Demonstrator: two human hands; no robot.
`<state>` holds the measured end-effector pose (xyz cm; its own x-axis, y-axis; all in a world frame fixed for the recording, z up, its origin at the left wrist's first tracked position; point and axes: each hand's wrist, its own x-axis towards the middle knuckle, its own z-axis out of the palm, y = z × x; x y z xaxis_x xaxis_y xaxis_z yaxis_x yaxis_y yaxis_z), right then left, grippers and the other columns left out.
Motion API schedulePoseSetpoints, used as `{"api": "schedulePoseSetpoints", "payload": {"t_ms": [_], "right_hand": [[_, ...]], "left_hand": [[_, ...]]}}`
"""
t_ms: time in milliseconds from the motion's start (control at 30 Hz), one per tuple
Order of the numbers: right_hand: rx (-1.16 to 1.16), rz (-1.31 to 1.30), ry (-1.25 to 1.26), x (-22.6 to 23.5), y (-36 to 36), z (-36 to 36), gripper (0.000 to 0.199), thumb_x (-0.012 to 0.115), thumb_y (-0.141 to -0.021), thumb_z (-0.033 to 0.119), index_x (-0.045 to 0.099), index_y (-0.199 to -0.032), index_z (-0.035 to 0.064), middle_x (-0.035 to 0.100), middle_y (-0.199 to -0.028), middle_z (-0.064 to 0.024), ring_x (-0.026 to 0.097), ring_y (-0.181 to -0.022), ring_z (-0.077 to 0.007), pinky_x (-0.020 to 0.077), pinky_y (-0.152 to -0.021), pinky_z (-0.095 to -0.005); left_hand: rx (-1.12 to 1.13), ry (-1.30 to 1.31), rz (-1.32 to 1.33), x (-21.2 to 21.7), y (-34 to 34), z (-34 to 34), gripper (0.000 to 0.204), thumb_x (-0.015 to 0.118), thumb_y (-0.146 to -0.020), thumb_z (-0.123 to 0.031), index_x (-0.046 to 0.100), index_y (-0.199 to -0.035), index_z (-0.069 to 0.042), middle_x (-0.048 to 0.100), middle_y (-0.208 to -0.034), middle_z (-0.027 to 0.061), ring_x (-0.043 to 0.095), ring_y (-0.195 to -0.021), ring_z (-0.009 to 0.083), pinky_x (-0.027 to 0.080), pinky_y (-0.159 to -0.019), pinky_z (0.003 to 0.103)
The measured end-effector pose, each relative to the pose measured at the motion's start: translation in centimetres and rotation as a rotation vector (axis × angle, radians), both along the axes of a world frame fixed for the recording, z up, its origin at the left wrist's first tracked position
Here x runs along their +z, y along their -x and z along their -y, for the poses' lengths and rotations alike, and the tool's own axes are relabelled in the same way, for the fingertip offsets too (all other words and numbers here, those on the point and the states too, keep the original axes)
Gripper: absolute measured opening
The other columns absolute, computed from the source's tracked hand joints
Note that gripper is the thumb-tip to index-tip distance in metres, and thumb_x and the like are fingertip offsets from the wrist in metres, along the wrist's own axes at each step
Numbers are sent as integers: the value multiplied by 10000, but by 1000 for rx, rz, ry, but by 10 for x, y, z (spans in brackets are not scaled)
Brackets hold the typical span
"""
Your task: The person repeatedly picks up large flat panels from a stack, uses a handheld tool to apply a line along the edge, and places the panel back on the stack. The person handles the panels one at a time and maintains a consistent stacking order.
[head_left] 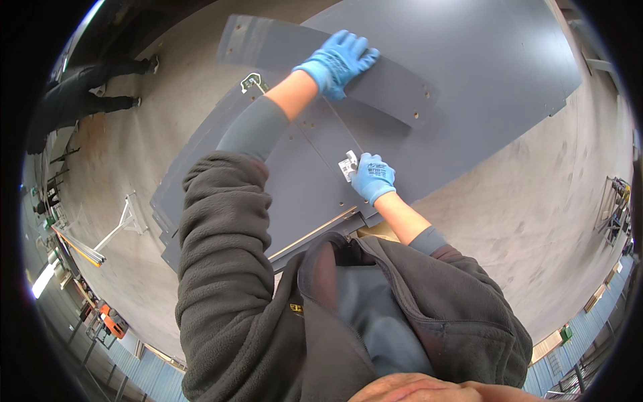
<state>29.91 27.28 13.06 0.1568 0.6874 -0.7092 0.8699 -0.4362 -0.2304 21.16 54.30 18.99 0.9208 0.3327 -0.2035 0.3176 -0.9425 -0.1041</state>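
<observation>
My left hand (340,61), in a blue work glove, lies with fingers stretched out across a long, slightly curved grey strip (395,87) with small holes near its ends. That strip rests at an angle over larger flat grey panels (462,74). Nearer my body, my right hand (374,179), also gloved in blue, is closed around a small white piece with dark print (348,165); its exact kind I cannot make out. A thin pale line runs on the panel between the two hands. Close to my left forearm sits a small green and white piece (252,82).
At the upper left stands another person in dark clothes (87,100). A white metal stand (124,218) is on the concrete floor (495,174) at the left. Farther off lies an orange machine (112,321); racks with tools (617,208) are at the right.
</observation>
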Motion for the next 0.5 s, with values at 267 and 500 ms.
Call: {"api": "schedulePoseSetpoints", "payload": {"t_ms": [267, 500], "right_hand": [[-52, -262, -51, 14, -40, 26, 466, 704, -935, 451, 688, -1144, 34, 713, -1223, -229, 721, -1105, -418, 563, -939, -528], [-365, -636, 137, 80, -126, 12, 571, 623, -1027, 585, 679, -986, 18, 706, -777, -79, 697, -650, -159, 572, -654, -348]], "left_hand": [[-386, 202, -124, -44, -91, 56, 1192, 950, -574, -272, 343, -1596, -176, 447, -1525, 164, 427, -1469, 388, 272, -1292, 529], [-322, 279, -176, -59, -71, 100, 1081, 877, -719, -330, 342, -1648, -192, 345, -1683, 171, 274, -1601, 388, 154, -1338, 536]]}}
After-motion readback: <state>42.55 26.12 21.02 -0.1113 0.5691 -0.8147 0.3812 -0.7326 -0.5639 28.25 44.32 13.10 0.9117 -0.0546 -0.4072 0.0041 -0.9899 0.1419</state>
